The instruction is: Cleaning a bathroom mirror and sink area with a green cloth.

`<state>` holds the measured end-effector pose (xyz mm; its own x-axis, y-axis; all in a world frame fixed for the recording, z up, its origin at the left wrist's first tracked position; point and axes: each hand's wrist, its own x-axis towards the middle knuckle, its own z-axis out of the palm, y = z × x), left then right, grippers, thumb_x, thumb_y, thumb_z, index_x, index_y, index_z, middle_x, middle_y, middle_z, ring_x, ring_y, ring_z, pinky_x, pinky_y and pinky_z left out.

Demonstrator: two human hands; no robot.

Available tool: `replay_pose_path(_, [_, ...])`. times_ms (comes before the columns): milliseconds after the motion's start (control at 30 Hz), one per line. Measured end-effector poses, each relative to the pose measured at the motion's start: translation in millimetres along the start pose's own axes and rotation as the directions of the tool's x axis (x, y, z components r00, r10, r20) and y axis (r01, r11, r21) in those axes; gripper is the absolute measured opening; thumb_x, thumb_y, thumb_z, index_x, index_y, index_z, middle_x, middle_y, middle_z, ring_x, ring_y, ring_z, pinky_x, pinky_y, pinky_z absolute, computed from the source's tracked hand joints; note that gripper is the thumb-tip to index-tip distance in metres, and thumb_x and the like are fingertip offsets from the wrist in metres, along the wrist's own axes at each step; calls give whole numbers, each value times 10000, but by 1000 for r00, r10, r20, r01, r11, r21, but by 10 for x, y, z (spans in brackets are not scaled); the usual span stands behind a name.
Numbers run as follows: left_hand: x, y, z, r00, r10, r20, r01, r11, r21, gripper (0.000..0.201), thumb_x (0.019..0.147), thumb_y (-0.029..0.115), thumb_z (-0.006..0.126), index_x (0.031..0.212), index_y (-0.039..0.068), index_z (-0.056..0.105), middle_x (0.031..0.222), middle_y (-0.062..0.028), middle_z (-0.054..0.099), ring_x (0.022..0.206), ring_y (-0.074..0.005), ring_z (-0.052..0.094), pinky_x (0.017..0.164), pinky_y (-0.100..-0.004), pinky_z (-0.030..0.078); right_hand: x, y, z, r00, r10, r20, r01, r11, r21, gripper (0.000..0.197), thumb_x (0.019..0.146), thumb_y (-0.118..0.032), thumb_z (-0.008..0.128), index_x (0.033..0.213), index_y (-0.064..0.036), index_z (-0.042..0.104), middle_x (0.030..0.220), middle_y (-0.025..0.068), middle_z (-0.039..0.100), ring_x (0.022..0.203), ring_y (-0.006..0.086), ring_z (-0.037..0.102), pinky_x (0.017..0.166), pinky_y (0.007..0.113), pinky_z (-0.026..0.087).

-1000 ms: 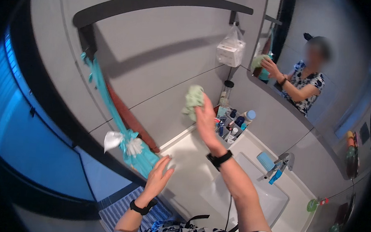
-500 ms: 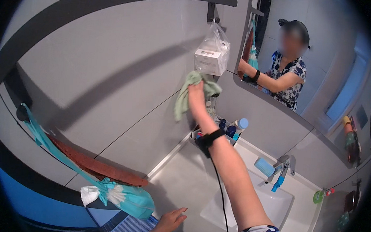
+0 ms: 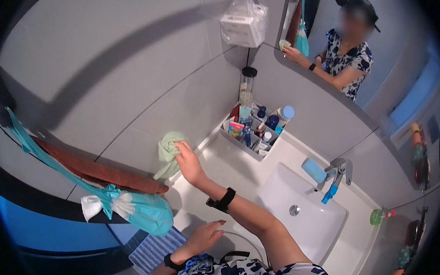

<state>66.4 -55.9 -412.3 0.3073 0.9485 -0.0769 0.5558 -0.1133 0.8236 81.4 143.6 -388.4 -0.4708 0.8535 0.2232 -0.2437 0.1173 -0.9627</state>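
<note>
A pale green cloth (image 3: pixel 168 152) is bunched in my right hand (image 3: pixel 190 162), pressed against the grey tiled wall just above the counter's edge. My right arm, with a black band at the wrist, reaches across from the lower right. Low in front of my body, my left hand (image 3: pixel 205 239) hovers by the counter's near edge, with thumb and fingers apart and nothing in them. A blue striped cloth (image 3: pixel 157 248) lies beneath my left forearm.
On the counter (image 3: pixel 228 175), a grey organizer (image 3: pixel 251 150) holds several bottles and tubes, left of the white sink (image 3: pixel 302 221). A blue sponge (image 3: pixel 314 170) sits by the faucet (image 3: pixel 342 171). Turquoise bag (image 3: pixel 149 213) and brown towel (image 3: pixel 103 173) hang at left. A bagged box (image 3: pixel 243 26) hangs above.
My right hand has brought the green cloth down and left along the wall, from below the bagged box to just above the counter. The organizer now shows fully. My left hand stays low.
</note>
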Motion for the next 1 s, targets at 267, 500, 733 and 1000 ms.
replay_pose_path(267, [-204, 36, -63, 997, -73, -40, 69, 993, -93, 328, 890, 202, 576, 1177, 49, 533, 1098, -165, 611, 990, -347, 588, 809, -387, 481, -527, 272, -626, 984, 139, -111, -178, 761, -623, 276, 821, -163, 507, 1035, 1, 563, 964, 119, 593, 922, 298, 552, 827, 387, 443])
replay_pose_path(500, [-246, 126, -89, 998, -35, -46, 31, 996, -87, 335, 889, 191, 579, 1193, 55, 537, 1107, -150, 616, 979, -334, 603, 798, -362, 489, -863, 1448, -573, 920, 167, 355, 330, 160, -930, 370, 798, -249, 558, 1103, -43, 596, 1299, 181, 477, 1255, 387, 362, 1022, 499, 321])
replay_pose_path(733, [-350, 186, -184, 998, -22, -56, 17, 995, -101, 330, 886, 173, 588, 1190, 52, 546, 1115, -156, 615, 1020, -297, 605, 815, -344, 485, -1870, 1461, 183, 788, 57, 613, 556, 359, -749, 625, 786, -366, 614, 1323, -92, 447, 1436, 144, 326, 1323, 363, 297, 1071, 515, 255])
replay_pose_path(1000, [-546, 82, -182, 990, -131, -47, 122, 979, -162, 336, 896, 200, 576, 1195, 52, 535, 1120, -168, 607, 1008, -328, 600, 814, -356, 493, -256, 1648, -969, 971, 209, 118, 113, 37, -993, 578, 898, -361, 451, 1377, -51, 361, 1406, 197, 357, 1320, 374, 296, 1067, 496, 251])
